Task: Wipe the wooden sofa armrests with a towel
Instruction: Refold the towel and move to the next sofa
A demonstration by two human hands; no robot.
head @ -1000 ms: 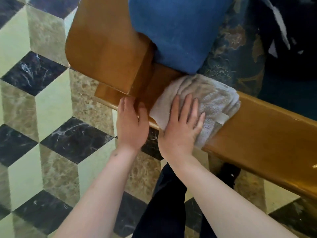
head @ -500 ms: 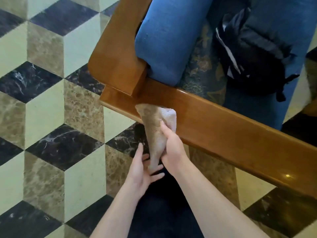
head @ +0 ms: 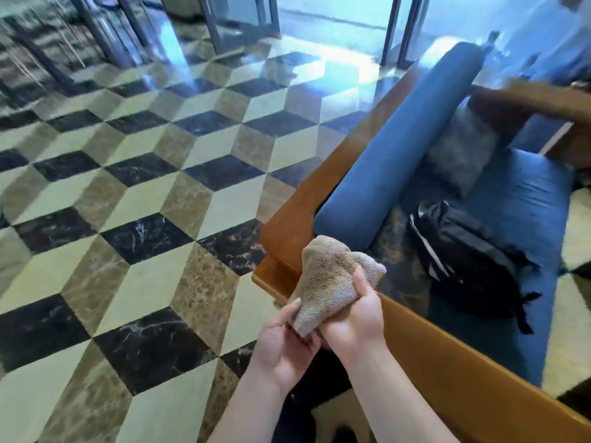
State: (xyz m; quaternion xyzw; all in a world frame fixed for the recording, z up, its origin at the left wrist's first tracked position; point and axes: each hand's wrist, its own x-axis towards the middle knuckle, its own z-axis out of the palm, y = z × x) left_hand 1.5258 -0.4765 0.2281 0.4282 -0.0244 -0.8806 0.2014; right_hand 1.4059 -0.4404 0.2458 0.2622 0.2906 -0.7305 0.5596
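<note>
A beige towel is bunched up and lifted off the wood, held in front of the sofa's near corner. My right hand grips its right side from above. My left hand cups the towel's lower end from below, palm up. The near wooden armrest runs from the corner toward the lower right, bare and shiny. The far wooden armrest crosses the upper right, blurred. A wooden back rail runs away from the corner.
A blue bolster cushion lies along the back rail. A black backpack and a grey pillow rest on the blue seat. Patterned marble floor spreads to the left. Glass doors stand far off.
The towel came off the armrest, where my right hand pressed it flat. Both hands now hold it bunched in the air. The view has swung up to show the room.
</note>
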